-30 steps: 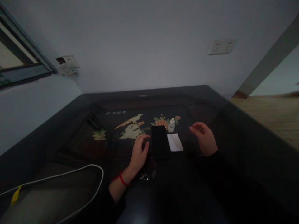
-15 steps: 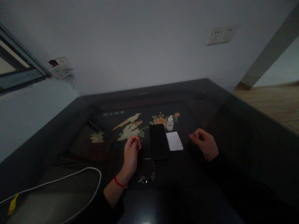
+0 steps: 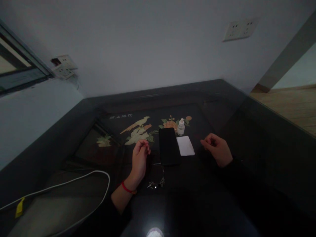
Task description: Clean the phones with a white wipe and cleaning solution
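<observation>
My left hand [image 3: 140, 157] rests on its side on the dark table, fingers curled in, with a red string bracelet [image 3: 128, 189] round the wrist. Just right of it lies a black smartphone [image 3: 169, 146], its screen dark. A silver chain strap with charms [image 3: 158, 184] trails from the phone's lower end. Against the phone's right side is a small white paper pad or folded sheet [image 3: 186, 145]. Behind that stands a small clear bottle with a white cap [image 3: 181, 127]. My right hand [image 3: 217, 148] sits apart to the right, thumb and fingertips together. Neither hand visibly holds anything.
The glossy black table [image 3: 197, 204] carries a painted bird and flower design [image 3: 138, 131]. A white cable [image 3: 74, 179] with a yellow tag [image 3: 19, 208] loops at the left. Wall sockets [image 3: 239, 29] are set in the wall behind the table.
The view has tilted slightly, so the things on the table appear a little higher and further right. Both hands keep about the same pose and place.
</observation>
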`<move>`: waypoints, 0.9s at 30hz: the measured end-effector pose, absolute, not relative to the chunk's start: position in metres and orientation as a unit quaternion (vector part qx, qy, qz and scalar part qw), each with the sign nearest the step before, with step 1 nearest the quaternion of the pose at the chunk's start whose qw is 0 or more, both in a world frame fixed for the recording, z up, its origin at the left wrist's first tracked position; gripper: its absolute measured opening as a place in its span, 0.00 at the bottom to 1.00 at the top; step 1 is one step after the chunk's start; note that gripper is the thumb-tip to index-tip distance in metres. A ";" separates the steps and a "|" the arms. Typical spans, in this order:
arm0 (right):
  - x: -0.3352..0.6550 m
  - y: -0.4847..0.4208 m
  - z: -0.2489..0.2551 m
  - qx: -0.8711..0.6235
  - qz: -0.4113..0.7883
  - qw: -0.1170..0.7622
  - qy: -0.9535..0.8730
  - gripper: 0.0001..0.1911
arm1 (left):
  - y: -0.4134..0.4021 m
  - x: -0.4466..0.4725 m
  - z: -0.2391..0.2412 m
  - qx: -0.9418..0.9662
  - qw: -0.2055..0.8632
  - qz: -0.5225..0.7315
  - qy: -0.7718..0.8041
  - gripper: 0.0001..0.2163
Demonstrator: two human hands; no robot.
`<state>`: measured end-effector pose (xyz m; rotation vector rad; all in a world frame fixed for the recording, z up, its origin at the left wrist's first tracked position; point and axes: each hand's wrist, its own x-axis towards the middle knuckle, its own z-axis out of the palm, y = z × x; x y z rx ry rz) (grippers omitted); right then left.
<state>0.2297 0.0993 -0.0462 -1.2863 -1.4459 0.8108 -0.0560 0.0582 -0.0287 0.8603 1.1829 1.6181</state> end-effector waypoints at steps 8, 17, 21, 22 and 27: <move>0.229 0.099 -0.044 -0.532 0.329 0.491 -0.607 0.18 | 0.057 -0.056 -0.031 0.364 0.460 0.648 0.485 0.01; 0.228 0.098 -0.041 -0.524 0.336 0.493 -0.608 0.13 | 0.057 -0.059 -0.034 0.382 0.456 0.640 0.487 0.02; 0.225 0.099 -0.037 -0.522 0.338 0.503 -0.600 0.12 | 0.059 -0.058 -0.035 0.373 0.469 0.651 0.465 0.02; 0.221 0.098 -0.036 -0.519 0.342 0.504 -0.600 0.13 | 0.059 -0.057 -0.035 0.367 0.480 0.654 0.455 0.04; 0.185 0.091 -0.036 -0.475 0.394 0.487 -0.619 0.14 | 0.055 -0.047 -0.031 0.327 0.577 0.631 0.403 0.16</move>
